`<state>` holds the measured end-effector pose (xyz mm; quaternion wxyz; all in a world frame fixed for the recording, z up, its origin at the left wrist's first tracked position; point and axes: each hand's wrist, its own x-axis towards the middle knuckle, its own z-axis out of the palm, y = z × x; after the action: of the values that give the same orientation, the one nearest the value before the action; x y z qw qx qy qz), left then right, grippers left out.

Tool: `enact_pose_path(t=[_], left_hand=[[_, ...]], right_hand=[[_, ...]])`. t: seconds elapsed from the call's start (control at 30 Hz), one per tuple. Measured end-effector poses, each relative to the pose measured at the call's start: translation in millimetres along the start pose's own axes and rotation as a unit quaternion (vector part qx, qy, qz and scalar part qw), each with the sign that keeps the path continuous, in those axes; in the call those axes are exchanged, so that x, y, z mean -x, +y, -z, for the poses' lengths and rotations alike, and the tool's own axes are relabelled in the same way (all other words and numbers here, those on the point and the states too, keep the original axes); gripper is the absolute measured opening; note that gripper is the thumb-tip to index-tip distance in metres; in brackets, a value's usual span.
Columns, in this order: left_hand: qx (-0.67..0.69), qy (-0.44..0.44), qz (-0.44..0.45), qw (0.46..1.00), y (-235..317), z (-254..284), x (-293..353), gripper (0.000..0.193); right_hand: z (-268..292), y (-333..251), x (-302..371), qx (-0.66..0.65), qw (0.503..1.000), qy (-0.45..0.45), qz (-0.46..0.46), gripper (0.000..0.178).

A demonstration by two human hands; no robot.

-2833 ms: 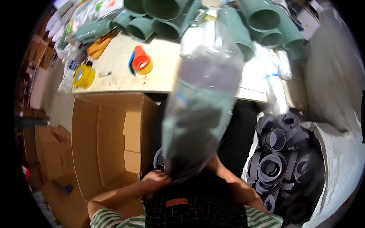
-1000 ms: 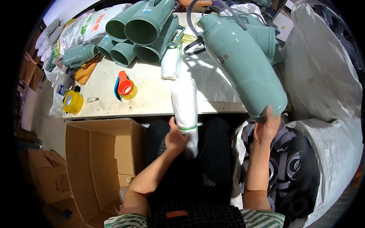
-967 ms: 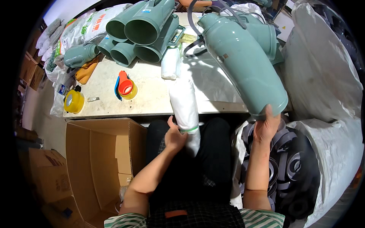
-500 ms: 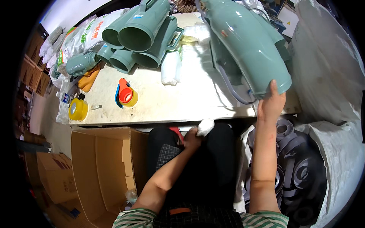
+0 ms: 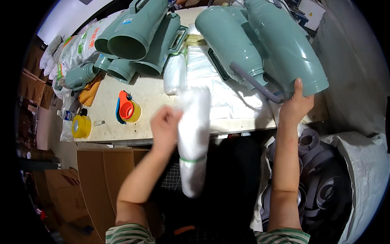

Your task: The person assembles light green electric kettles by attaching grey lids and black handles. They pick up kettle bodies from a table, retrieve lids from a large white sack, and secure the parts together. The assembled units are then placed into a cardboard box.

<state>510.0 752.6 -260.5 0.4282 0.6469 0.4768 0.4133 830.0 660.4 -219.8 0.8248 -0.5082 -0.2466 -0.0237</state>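
Observation:
My left hand (image 5: pixel 165 128) is raised above my lap, its fingers closed and blurred against a white roll of plastic film (image 5: pixel 194 130). A green band circles the roll's lower part, and its upper end is smeared by motion. At the right, my right hand (image 5: pixel 296 107) grips the near rim of a green flask shell (image 5: pixel 286 46), thumb on top and the other fingers largely hidden. This shell lies tilted, its near end at the table's front edge. Left of it lies another green shell (image 5: pixel 229 42) with a grey carrying handle (image 5: pixel 254 82).
Several green shells (image 5: pixel 129 44) are stacked at the back left of the table (image 5: pixel 156 97). Orange and yellow tape (image 5: pixel 129 110) stands near them. An open cardboard box (image 5: pixel 103 175) is at my left; a white sack (image 5: pixel 357 175) holds grey parts (image 5: pixel 313 166) at my right.
My left hand has risen from between my thighs with the white roll, which now shows at full length. My right hand still grips the shell; the view has shifted slightly.

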Motion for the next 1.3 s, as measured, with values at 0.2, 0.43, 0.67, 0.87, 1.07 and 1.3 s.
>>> enact_pose_path(t=[0.2, 0.43, 0.67, 0.87, 1.07, 1.3], left_hand=[[0.167, 0.015, -0.03, 0.985, 32.7, -38.6, -233.9, 0.024], [-0.276, -0.099, -0.238, 0.926, -114.7, -66.0, -167.3, 0.059], [-0.018, 0.039, -0.391, 0.92, 123.8, 13.0, -20.6, 0.056], [-0.049, -0.154, -0.437, 0.885, 166.8, -1.2, 105.7, 0.073], [-0.088, -0.296, -0.128, 0.942, 116.6, 80.9, 89.2, 0.036], [-0.044, -0.247, 0.01, 0.968, 21.9, 157.9, 80.5, 0.023]], right_hand=[[-3.1, -9.3, 0.1, 0.026, 1.0, 0.007, 0.007, 0.037], [37.2, -62.1, 19.1, 0.157, 0.979, -0.041, 0.127, 0.034], [108.4, -204.8, -1.9, 0.19, 0.891, -0.1, 0.4, 0.044], [18.7, -209.0, 46.1, 0.183, 0.769, -0.573, 0.217, 0.034], [57.8, -284.0, -78.3, 0.358, 0.818, -0.221, 0.392, 0.034], [170.5, -391.9, -328.8, 0.72, 0.597, 0.095, 0.341, 0.043]])
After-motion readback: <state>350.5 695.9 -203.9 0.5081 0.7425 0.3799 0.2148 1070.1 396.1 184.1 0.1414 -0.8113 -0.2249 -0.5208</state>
